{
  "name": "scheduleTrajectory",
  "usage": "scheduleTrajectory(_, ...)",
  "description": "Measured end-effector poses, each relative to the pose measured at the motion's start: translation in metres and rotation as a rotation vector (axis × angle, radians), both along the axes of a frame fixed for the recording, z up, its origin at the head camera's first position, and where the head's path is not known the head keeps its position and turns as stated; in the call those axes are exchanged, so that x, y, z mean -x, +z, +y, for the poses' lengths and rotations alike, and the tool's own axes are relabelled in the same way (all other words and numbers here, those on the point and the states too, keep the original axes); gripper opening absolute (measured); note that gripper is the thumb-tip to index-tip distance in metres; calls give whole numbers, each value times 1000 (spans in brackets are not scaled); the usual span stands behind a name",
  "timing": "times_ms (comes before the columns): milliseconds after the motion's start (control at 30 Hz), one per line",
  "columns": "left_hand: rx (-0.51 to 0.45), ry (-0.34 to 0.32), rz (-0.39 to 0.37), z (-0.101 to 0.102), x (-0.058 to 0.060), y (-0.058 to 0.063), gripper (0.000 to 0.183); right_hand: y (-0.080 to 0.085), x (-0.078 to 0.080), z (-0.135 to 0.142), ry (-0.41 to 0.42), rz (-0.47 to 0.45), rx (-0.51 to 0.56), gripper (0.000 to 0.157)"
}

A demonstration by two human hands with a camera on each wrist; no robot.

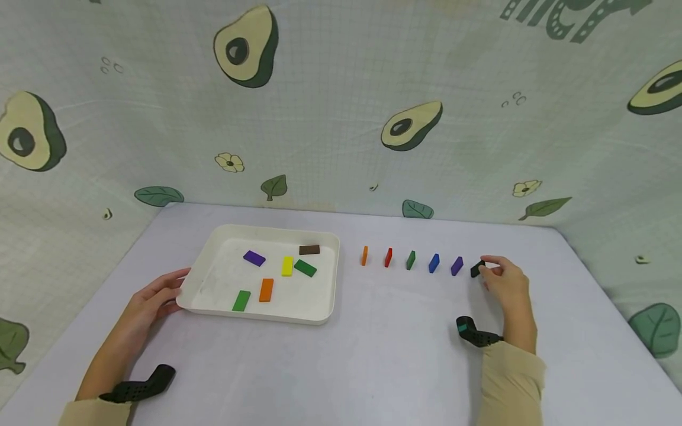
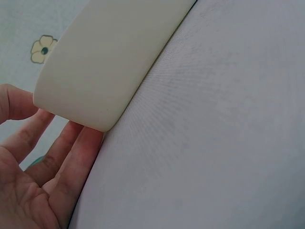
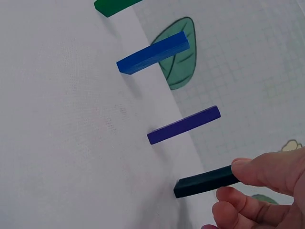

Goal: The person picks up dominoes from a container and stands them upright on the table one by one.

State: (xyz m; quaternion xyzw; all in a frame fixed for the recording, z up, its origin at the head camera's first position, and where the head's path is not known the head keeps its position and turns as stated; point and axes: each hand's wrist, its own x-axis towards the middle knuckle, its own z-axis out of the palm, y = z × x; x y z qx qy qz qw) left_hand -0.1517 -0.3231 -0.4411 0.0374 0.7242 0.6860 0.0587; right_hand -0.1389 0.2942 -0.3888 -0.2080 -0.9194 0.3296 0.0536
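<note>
My right hand (image 1: 503, 284) pinches a black domino block (image 3: 202, 183) between thumb and fingertips, its lower end close over the table at the right end of a row. Beside it stands a purple domino (image 1: 457, 266), then a blue domino (image 1: 434, 263), a green domino (image 1: 411, 260), a red domino (image 1: 388, 257) and an orange domino (image 1: 364, 255), all upright and spaced apart. At the left, my left hand (image 1: 146, 305) rests its fingertips against the near-left corner of a white tray (image 1: 208, 284); in the left wrist view, its fingers (image 2: 88, 143) touch the tray wall.
Inside the tray lie several flat dominoes: purple (image 1: 254, 258), yellow (image 1: 288, 266), brown (image 1: 309, 249), dark green (image 1: 305, 268), orange (image 1: 266, 290) and light green (image 1: 241, 300). A printed cloth (image 1: 330, 118) hangs behind the white table (image 1: 330, 373).
</note>
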Motion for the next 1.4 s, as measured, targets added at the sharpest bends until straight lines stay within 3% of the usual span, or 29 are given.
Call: scheduleTrajectory(1400,16,13,-6,1,-2,1,35,1,2,-3,31,8,-21,40)
